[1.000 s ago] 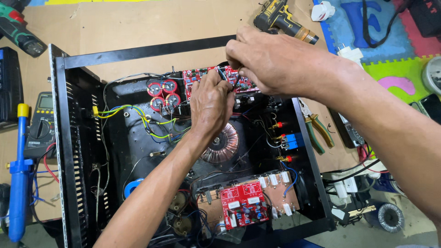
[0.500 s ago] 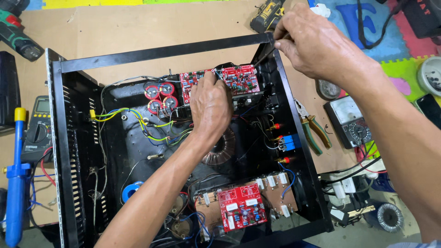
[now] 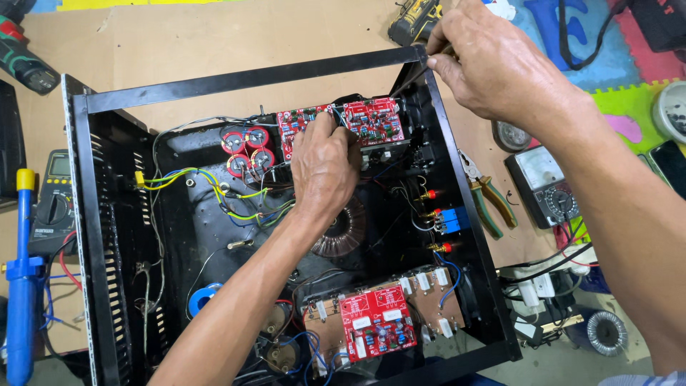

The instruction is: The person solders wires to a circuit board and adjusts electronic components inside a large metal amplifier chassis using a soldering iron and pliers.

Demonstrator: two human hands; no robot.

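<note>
An open black metal amplifier chassis (image 3: 91, 236) lies on the floor, with wiring and boards inside. My left hand (image 3: 325, 168) reaches into it, fingers pressed on the red circuit boards (image 3: 371, 120) at the far wall, beside red capacitors (image 3: 246, 149). My right hand (image 3: 493, 61) is raised over the chassis's far right corner, fingers pinched on a thin dark tool or wire (image 3: 409, 77) that slants down towards the boards. A copper toroidal transformer (image 3: 341, 232) sits under my left wrist. Another red board (image 3: 375, 323) lies near the front.
Pliers with green-yellow handles (image 3: 489, 199) and an analogue meter (image 3: 547, 187) lie right of the chassis. A digital multimeter (image 3: 53, 200) and a blue solder sucker (image 3: 23, 279) lie left. A yellow-black drill (image 3: 414, 20) is beyond the far edge, and a green one (image 3: 25, 57) is far left.
My right hand has lifted from the red boards up and to the right, to the chassis's far corner. My left hand stays on the boards.
</note>
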